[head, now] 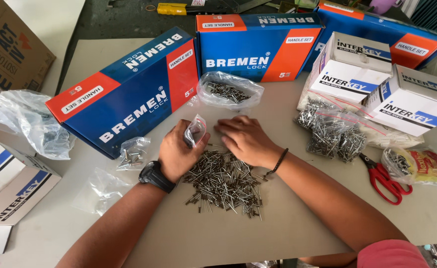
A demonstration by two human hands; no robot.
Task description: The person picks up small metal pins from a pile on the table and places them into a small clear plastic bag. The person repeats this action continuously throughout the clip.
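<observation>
Several filled bags of rivets [330, 131] lie at right, while a large loose rivet pile [224, 181] remains on the table [298, 223]. Left hand [176, 154] pinches a small clear bag [195, 131]; right hand [245, 139] rests flat, fingers spread, on the pile's far edge, gripping nothing visible.

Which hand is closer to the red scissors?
The right hand. It rests on the rivet pile, with the red scissors off to its right; the left hand is farther away, holding a small plastic bag.

We see two bare forearms, no sleeves to the elbow. Left hand [177, 153]: chunky black watch [156, 176] on a black strap. Right hand [245, 139]: thin dark cord bracelet [278, 162] at the wrist. Pink-red sleeve [392, 254] at the right upper arm.
</observation>
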